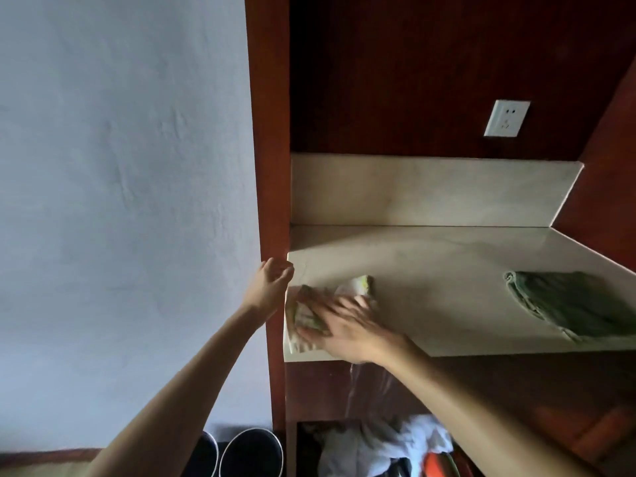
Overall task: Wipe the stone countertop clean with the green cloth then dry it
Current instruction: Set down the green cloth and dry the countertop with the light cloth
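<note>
The right hand [347,325] lies flat, fingers spread and open, pressing a crumpled green and white cloth [309,313] onto the stone tabletop [430,270]. The cloth sits at the front left corner of the tabletop, touching the left edge and close to the front edge. The hand is motion-blurred, which suggests a wiping stroke in progress. The left hand [272,282] is loosely curled at the wooden side panel [268,166], just beside the corner; whether it touches the panel or grips anything cannot be determined. A second, darker green cloth [571,304] lies folded at the right end of the tabletop, well apart from the working hand. A wall socket [507,118] is mounted on the back panel above the stone upstand.

Judged stage: wiping phase; drying not yet begun.

Risks from this position:
- Cloth overrun. The cloth is at the corner, so a stroke directed left or forward could push it off the edge, toward the open shelf below holding loose fabric [389,445].
- Loss of contact. An open palm holds the cloth by pressure only; the cloth may bunch or slip out from under it.
- Incomplete coverage. The right portion beneath the darker cloth stays unwiped unless that cloth is lifted.
</note>
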